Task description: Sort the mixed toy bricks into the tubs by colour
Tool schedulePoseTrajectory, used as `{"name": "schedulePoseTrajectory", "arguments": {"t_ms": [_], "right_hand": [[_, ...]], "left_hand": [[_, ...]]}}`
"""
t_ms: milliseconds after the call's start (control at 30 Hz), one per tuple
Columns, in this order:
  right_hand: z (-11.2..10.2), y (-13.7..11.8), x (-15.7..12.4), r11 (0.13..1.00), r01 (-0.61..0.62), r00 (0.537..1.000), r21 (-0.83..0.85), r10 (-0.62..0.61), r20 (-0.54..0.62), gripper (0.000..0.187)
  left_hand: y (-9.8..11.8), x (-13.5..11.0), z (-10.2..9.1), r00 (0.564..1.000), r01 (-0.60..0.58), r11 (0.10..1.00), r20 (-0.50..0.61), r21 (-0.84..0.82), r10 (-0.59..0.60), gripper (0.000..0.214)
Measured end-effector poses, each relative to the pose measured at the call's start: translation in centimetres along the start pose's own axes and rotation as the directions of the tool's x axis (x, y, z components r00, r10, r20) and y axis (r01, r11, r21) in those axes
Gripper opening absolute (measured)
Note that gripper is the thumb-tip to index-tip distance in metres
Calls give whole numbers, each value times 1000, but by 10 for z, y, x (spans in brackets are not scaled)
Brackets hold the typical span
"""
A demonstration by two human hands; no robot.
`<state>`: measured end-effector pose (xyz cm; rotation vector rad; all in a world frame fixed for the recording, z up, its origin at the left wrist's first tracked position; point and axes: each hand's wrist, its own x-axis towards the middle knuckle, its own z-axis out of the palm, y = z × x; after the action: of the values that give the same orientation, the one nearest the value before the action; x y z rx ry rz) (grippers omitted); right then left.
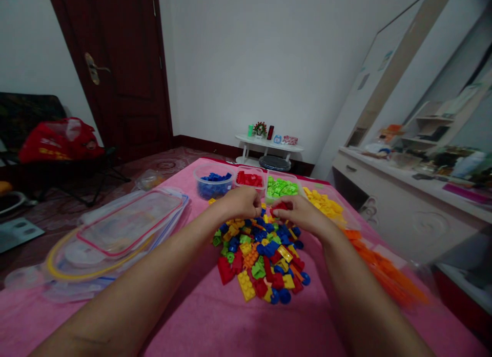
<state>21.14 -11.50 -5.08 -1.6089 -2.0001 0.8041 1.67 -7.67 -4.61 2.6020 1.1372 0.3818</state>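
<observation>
Pinching a red toy brick, the right hand hangs over a brick pile; the left hand curls, its hold unclear.

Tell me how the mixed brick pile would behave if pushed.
The pile would likely spread, as its bricks lie loose. The round blue pieces at its near edge might roll. Glossy surfaces suggest stiff, rather slippery plastic.

From here I count three brick containers beyond the fingers and two more to their right. One mixed brick pile lies under the fingers, one lid stack to their left.
</observation>
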Motion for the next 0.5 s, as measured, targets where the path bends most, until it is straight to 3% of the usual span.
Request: {"name": "schedulePoseTrajectory", "arguments": {"t_ms": [100, 200, 300, 367, 433, 500], "right_hand": [[-2, 1, 0, 1000, 6, 1000, 26, -6, -20, 24], [-2, 1, 0, 1000, 23, 1000, -13, -23, -19, 24], [0, 0, 0, 997, 56, 998, -52, -57, -21, 25], [1, 0, 0, 996, 62, 998, -60, -64, -29, 24], [1, -2, 1, 997, 63, 997, -54, -64, -34, 24], [0, -4, 1, 998, 62, 997, -23, -63, -51, 23]], "left_hand": [[-6, 0, -1, 987, -63, 996, 144, -57, 71, 16], [-1, -3, 2, 952, -70, 995, 304, 70, 46, 20], [12, -7, 7, 952, -77, 965, 305, 251, -3, 18], [17, -8, 9, 960, -57, 961, 279, 269, -22, 17], [15, -6, 10, 970, -38, 984, 244, 176, -6, 15], [9, -2, 10, 979, -25, 999, 200, -31, 30, 10]]}}
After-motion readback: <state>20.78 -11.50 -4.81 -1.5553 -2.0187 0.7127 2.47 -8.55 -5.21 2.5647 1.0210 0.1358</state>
